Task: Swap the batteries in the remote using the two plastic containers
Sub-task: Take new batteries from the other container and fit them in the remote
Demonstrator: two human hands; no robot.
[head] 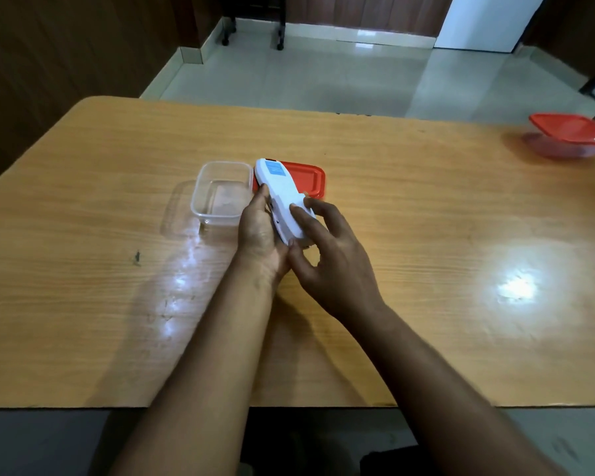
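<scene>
- White remote (281, 197) held above the middle of the wooden table (409, 207), back side up, with a blue label near its far end
- Left hand (260, 235) cupped under and along the remote's left edge, fingers closed around it
- Right hand (327, 255) laid on the near end of the remote, thumb by its near tip and fingers (301, 214) pressed flat on the back panel, the rest spread loosely
- Both hands close together, touching at the remote
- Clear open container (220, 194) just left of the remote, lidless, seemingly empty
- Red lid (310, 180) flat on the table behind the remote, partly hidden by it
- Second container (567, 137) with red lid on, well apart at the far right edge of the table; contents too blurred to tell
</scene>
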